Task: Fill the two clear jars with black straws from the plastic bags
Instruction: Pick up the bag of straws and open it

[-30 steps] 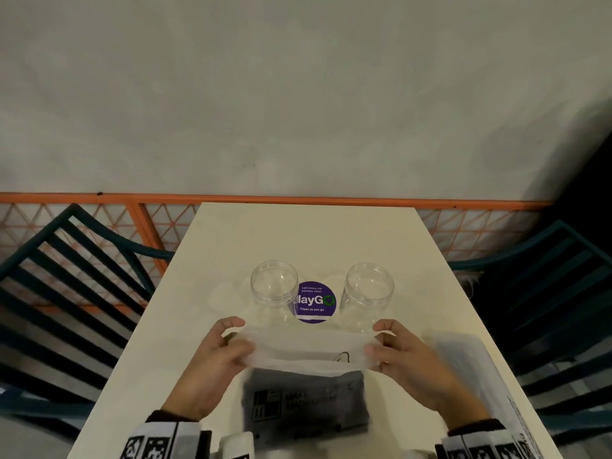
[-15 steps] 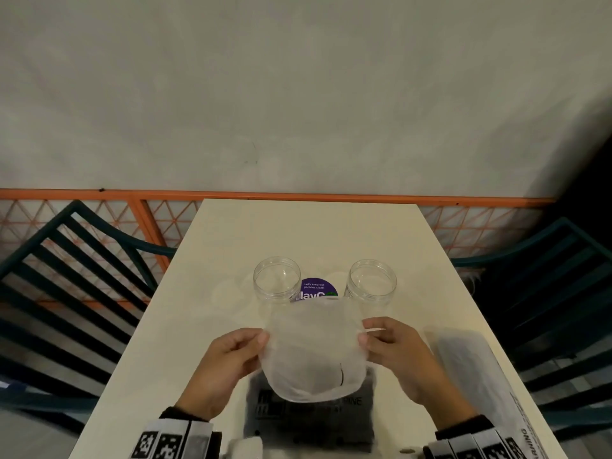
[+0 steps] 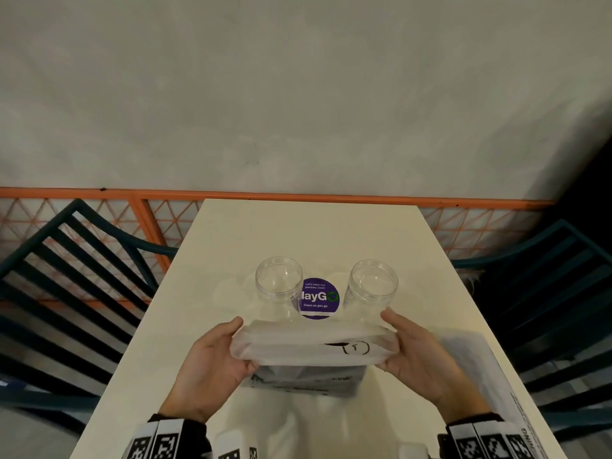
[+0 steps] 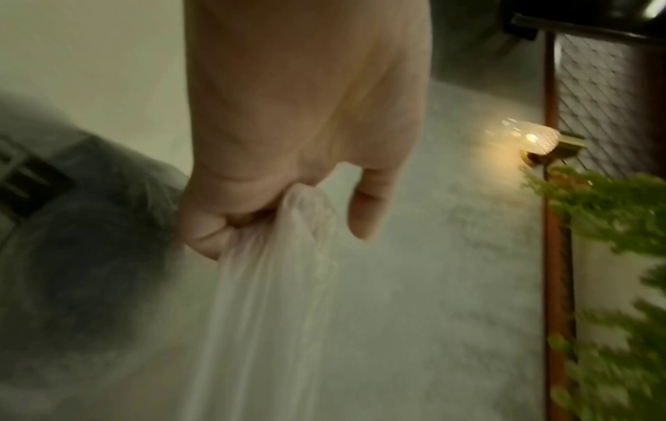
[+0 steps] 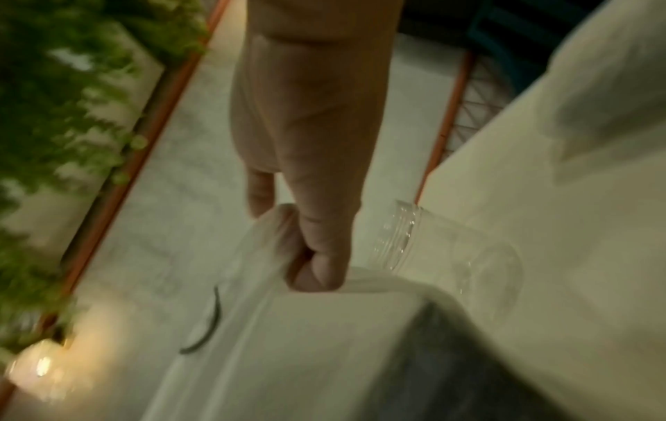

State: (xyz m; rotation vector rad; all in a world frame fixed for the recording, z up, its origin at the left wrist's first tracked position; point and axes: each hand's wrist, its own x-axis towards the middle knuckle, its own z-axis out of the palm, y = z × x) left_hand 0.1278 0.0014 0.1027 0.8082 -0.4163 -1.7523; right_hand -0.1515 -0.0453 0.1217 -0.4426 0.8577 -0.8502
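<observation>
the left hand (image 3: 212, 369) and the right hand (image 3: 419, 362) are each gripping one end of a whitish plastic bag (image 3: 314, 346), holding its top stretched between them above the near part of the table (image 3: 311, 233). the left wrist view is showing what the head view is not: the thumb and curled fingers (image 4: 205, 228) are pinching a bunched fold of film. the right wrist view is showing the same kind of pinch, with the film gathered under the curled fingers (image 5: 320, 256), and a dark curved mark (image 5: 209, 327) printed on the bag. a dark mass is showing through the lower part of the bag, but no single straw can be made out. a second plastic bag (image 3: 490, 376) is lying on the table by the right forearm, its near end cut off by the frame edge.

just beyond the hands, the left jar (image 3: 279, 286) and the right jar (image 3: 372, 288) are standing upright and open, both holding nothing. a round purple sticker (image 3: 319, 298) is lying between them. only the right wrist view is catching the right jar's threaded neck (image 5: 400, 236). dark slatted chairs (image 3: 66, 276) are flanking the table, and an orange rail (image 3: 99, 193) is running along the wall behind. both wrist views are blurred.
</observation>
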